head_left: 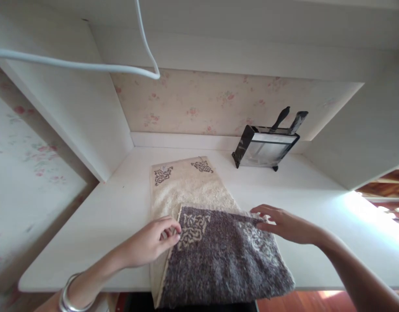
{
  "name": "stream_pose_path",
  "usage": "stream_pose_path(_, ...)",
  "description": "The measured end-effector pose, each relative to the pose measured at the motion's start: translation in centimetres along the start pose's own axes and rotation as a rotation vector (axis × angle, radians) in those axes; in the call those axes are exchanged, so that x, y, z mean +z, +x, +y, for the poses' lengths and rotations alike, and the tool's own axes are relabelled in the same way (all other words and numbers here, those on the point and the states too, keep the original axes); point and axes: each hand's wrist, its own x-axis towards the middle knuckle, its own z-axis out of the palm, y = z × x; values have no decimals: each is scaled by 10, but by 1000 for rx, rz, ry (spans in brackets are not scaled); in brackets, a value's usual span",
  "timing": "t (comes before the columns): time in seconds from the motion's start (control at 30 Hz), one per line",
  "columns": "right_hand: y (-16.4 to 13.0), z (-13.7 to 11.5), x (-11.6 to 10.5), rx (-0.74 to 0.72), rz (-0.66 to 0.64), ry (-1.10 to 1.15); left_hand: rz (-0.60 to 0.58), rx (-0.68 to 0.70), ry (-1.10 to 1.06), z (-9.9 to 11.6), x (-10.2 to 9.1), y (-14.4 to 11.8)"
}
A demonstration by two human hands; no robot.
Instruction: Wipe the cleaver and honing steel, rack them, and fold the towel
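A towel [219, 255] lies partly folded over on the white counter. Its flap shows a dark grey-brown face with pale scroll patterns, and the layer beneath is cream with dark scrolls at its far corners. At the flap's left edge, my left hand [158, 238] pinches the cloth between thumb and fingers. My right hand [280, 223] has hold of the flap's far right corner, its thumb below the index finger. The towel's near end hangs past the counter's front edge.
A knife block [263, 149] with clear sides and two dark-handled knives stands at the back right of the counter [118, 225]. White panels enclose both sides, and a shelf spans above. A white cable [89, 66] hangs across the upper left.
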Motion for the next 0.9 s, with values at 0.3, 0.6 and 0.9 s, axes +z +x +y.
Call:
stream_pose_path(0.3,4,31,5,95,99,-240,213,29,304,-23,12,67)
stream_pose_path(0.6,31,6,-8,10,-80,-232,173,-11,131,-12,-1,60)
stream_pose_path(0.9,29,15,5,-36,16,-231,166,-26,-159,-9,-7,38)
